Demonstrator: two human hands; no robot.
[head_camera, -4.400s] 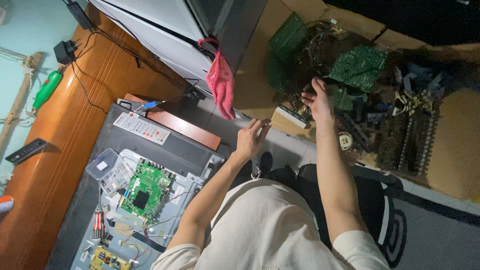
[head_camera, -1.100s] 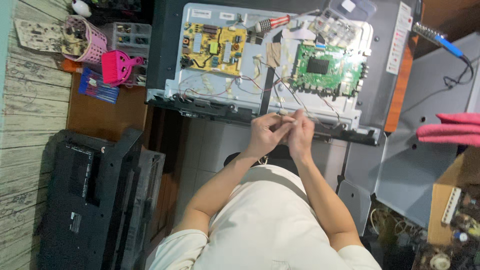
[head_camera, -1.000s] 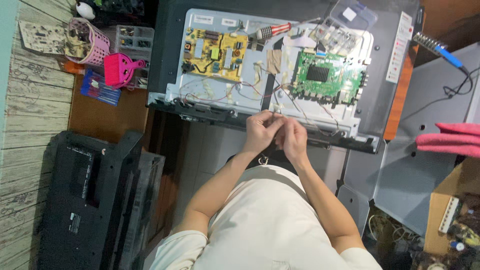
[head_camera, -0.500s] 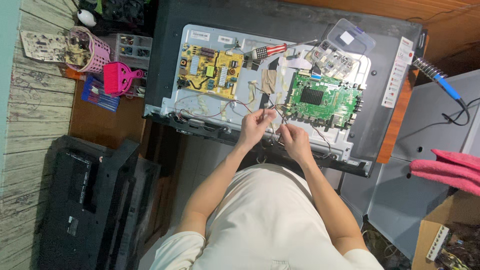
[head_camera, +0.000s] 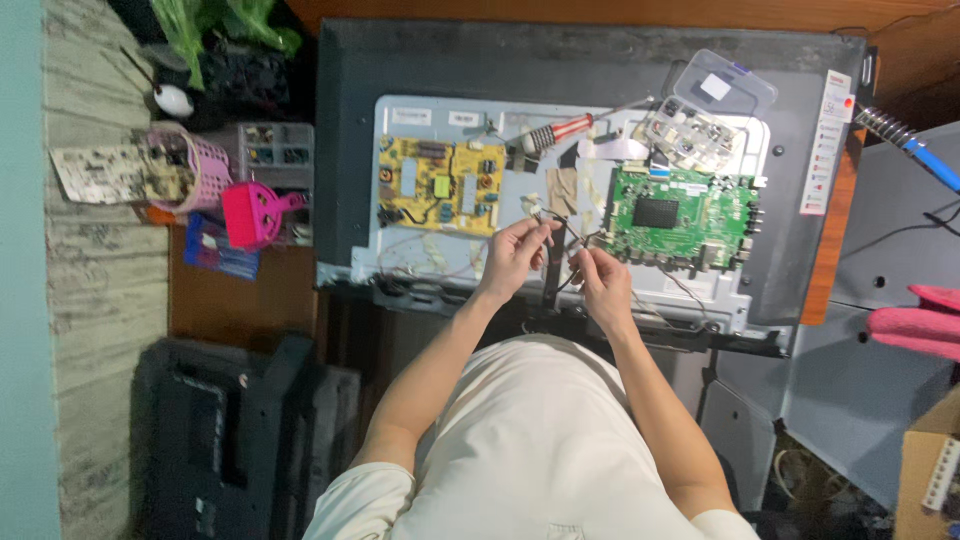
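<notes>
An opened flat television (head_camera: 420, 70) lies back-up before me, its metal chassis bare. A yellow power board (head_camera: 440, 186) sits on the left of the chassis and a green main board (head_camera: 682, 218) on the right. My left hand (head_camera: 515, 256) and my right hand (head_camera: 600, 283) meet over the middle, between the two boards. Both pinch a thin dark cable (head_camera: 556, 240) with a small connector. A red-handled screwdriver (head_camera: 560, 130) rests above the hands.
A clear plastic parts box (head_camera: 706, 110) lies on the chassis top right. A blue-handled soldering iron (head_camera: 915, 150) lies right, above a pink cloth (head_camera: 920, 320). Pink basket (head_camera: 190, 165), pink scoop (head_camera: 255, 212) and a loose circuit board (head_camera: 105, 172) stand left. A black television back cover (head_camera: 230, 440) lies lower left.
Seconds ago my hands reached into a pile of scrap boards; the view then swung to the television. In the last second both hands moved forward from the lower edge over the chassis.
</notes>
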